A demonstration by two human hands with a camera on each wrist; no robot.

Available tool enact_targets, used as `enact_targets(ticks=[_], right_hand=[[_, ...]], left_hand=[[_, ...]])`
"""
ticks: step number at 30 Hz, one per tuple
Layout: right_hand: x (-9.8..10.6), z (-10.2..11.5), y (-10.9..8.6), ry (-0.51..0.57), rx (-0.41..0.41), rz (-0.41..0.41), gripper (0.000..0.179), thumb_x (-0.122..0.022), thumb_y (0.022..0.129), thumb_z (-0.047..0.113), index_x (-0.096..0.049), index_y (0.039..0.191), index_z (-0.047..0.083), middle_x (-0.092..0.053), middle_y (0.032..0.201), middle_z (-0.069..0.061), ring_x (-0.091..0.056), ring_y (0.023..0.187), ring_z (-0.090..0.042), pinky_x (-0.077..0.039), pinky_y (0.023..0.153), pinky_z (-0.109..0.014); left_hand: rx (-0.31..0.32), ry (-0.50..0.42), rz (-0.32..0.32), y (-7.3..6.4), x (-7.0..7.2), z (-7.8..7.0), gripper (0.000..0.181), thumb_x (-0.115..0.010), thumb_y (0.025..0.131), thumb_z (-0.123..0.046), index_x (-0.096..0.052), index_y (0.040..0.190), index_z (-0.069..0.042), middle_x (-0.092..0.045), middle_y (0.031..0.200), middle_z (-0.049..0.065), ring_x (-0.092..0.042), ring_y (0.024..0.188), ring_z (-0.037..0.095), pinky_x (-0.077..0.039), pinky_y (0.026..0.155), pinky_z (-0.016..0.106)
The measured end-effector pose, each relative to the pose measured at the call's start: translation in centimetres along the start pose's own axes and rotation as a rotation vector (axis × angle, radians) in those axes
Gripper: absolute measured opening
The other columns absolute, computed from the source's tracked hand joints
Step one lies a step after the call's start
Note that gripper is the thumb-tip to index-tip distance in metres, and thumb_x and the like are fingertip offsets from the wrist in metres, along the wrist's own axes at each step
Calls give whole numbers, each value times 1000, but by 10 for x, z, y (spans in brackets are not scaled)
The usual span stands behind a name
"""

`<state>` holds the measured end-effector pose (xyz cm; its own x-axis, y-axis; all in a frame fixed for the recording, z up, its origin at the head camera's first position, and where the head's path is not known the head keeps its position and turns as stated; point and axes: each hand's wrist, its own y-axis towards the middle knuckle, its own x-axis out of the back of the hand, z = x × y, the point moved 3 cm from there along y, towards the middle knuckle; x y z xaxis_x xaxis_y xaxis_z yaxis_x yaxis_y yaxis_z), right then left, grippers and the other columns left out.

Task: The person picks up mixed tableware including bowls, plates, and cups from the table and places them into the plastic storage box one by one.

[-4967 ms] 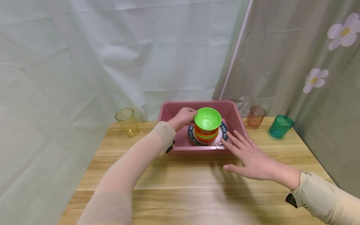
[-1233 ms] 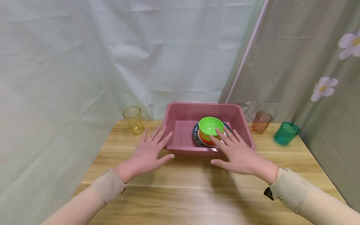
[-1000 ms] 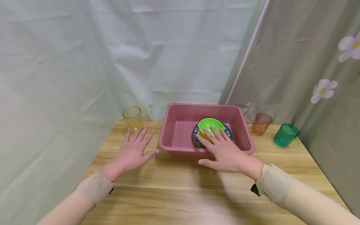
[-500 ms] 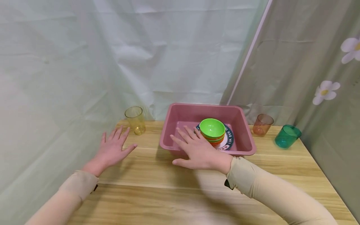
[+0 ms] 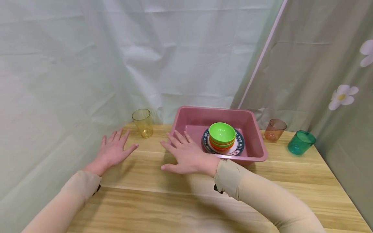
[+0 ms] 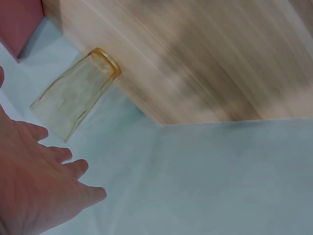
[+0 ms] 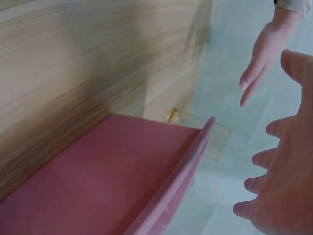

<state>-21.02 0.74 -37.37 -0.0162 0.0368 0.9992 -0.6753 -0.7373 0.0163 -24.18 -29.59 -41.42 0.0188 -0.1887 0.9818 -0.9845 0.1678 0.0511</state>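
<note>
My left hand (image 5: 112,152) hovers with spread fingers over the table's left side, holding nothing. Nearest to it stands a yellow see-through cup (image 5: 142,123), upright and apart from the fingers; the left wrist view shows the same cup (image 6: 76,93) beyond the fingertips. My right hand (image 5: 189,157), also spread and holding nothing, is above the front left corner of a pink basin (image 5: 253,136). The right wrist view has that basin's outer wall (image 7: 122,166) below the hand. Inside the basin, stacked green and orange bowls (image 5: 222,133) sit on a plate (image 5: 240,144) with a dark lettered rim.
To the right of the basin stand an orange-red see-through cup (image 5: 275,130) and a teal cup (image 5: 301,142). The wooden table (image 5: 140,204) is bordered by a pale curtain (image 5: 192,58) behind and at the sides.
Five seconds ago my left hand held the top green bowl over the stack; the bowl now rests there. Since then that hand has withdrawn left, and my right hand has swung left across the basin's front.
</note>
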Motion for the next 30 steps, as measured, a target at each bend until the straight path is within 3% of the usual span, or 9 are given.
enact_targets(ticks=[6,9,15,20,30], right_hand=[[-5,2,10,2,-9,16,90,-34,95,80,-13,166,29,-2,171,-7,8,156,-29,8,123,-53],[-8,3,14,0,-14,15,91,-34,95,80,-12,166,29,-1,171,-8,6,156,-31,6,123,-53],[-13,4,22,18,-25,-2,92,-34,94,81,-13,166,28,-2,172,-7,4,156,-31,6,123,-52],[-16,3,28,3,-47,-13,92,-32,94,82,-12,166,29,-4,172,-7,2,157,-30,5,124,-51],[-19,-1,31,-8,-58,-19,91,-32,94,82,-13,166,30,-7,171,-8,-2,157,-32,-1,124,-53]], left_hand=[[34,-109,-5,25,-4,1,99,-48,101,-63,-12,160,7,-10,161,39,-12,145,61,-7,111,78],[64,-243,3,38,-6,3,105,-54,100,-59,-3,158,11,-6,160,42,-10,145,62,-11,113,76],[185,-546,16,61,-12,3,117,-62,98,-55,15,155,10,8,161,38,-2,149,56,-13,117,69],[268,-702,-18,75,-20,2,121,-66,96,-55,21,155,6,16,162,34,5,150,52,-10,119,66],[334,-840,-85,101,-35,-5,128,-74,92,-50,23,156,3,15,164,32,4,152,49,-10,122,60]])
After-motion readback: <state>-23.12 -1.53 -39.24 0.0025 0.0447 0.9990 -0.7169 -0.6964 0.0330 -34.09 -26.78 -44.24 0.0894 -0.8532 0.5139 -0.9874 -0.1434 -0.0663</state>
